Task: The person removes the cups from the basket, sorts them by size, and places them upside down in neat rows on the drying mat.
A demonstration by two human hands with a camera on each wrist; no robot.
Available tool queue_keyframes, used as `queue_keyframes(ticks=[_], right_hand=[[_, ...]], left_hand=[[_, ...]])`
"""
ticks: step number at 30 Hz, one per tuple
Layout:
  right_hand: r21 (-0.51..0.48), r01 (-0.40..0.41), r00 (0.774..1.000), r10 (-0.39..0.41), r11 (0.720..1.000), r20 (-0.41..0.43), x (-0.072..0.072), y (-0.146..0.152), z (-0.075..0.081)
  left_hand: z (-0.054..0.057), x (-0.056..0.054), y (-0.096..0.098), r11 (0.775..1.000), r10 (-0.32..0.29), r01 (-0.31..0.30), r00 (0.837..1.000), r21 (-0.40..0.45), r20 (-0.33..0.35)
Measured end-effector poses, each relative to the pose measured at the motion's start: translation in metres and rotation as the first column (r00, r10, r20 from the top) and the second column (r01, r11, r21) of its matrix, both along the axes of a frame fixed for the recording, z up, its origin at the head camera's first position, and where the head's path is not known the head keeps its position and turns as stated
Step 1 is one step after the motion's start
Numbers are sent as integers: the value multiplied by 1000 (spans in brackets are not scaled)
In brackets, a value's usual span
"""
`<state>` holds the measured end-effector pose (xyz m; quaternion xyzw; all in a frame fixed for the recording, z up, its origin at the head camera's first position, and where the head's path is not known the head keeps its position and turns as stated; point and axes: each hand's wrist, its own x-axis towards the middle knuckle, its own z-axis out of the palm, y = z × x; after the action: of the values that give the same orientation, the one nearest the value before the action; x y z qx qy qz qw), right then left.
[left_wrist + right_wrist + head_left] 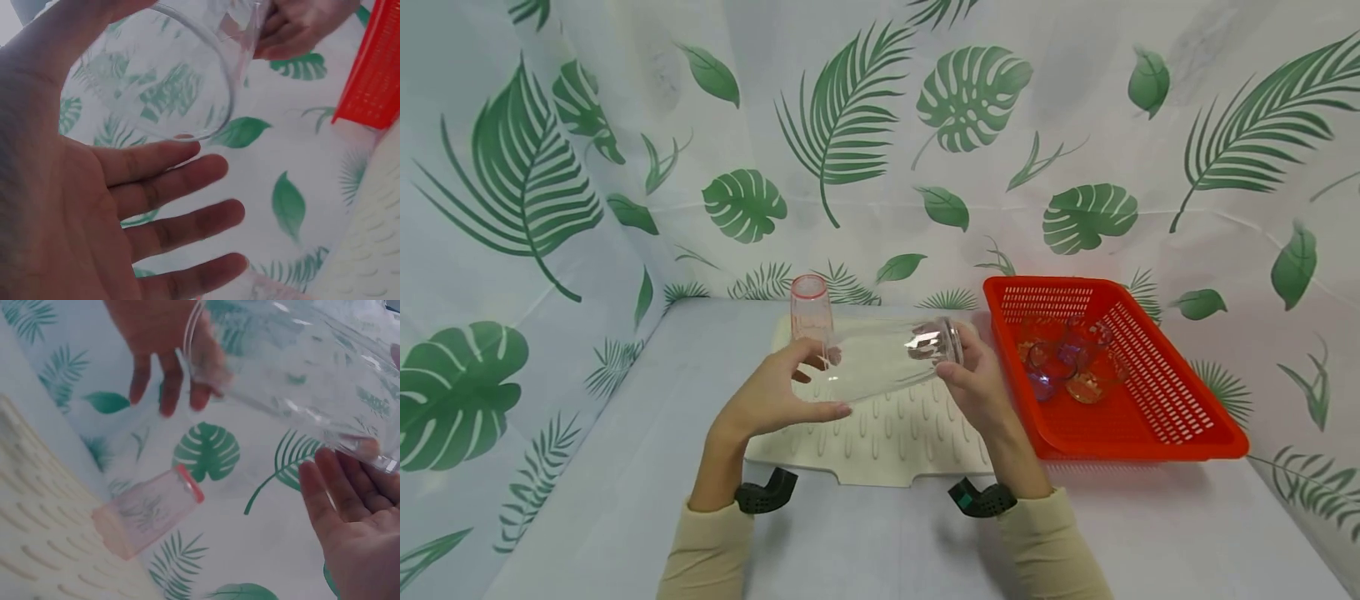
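Note:
A tall clear glass (880, 358) lies sideways in the air between both hands, its wide mouth to the left. At the mouth, my left hand (778, 387) holds the rim between thumb and index finger. The other left fingers stretch out straight in the left wrist view. My right hand (976, 375) grips the narrower, shiny base end with thumb and fingers. Behind the left hand, a pink-tinted glass (811, 308) with a red edge on top stands on a cream ribbed mat (880, 442). The right wrist view also shows this pink glass (153, 512), apart from both hands.
To the right stands a red perforated basket (1150, 433) with several clear and coloured glass pieces (1075, 358) inside. Its left side is close to my right forearm. A leaf-printed cloth (865, 167) rises behind the white table surface (865, 542).

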<state>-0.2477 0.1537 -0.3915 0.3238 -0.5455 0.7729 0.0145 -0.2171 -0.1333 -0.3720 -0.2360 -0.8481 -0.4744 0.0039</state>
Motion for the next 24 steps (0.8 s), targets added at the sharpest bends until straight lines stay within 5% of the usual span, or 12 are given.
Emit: queue_keyframes(ticks=[8, 24], right_hand=[[-147, 50, 998, -56, 988, -34, 2, -1, 8], [-10, 248, 969, -248, 969, 1, 7, 0, 6]], left_hand=[[-15, -3, 34, 985, 9, 1, 998, -175, 55], [-25, -12, 30, 993, -19, 31, 994, -110, 109]])
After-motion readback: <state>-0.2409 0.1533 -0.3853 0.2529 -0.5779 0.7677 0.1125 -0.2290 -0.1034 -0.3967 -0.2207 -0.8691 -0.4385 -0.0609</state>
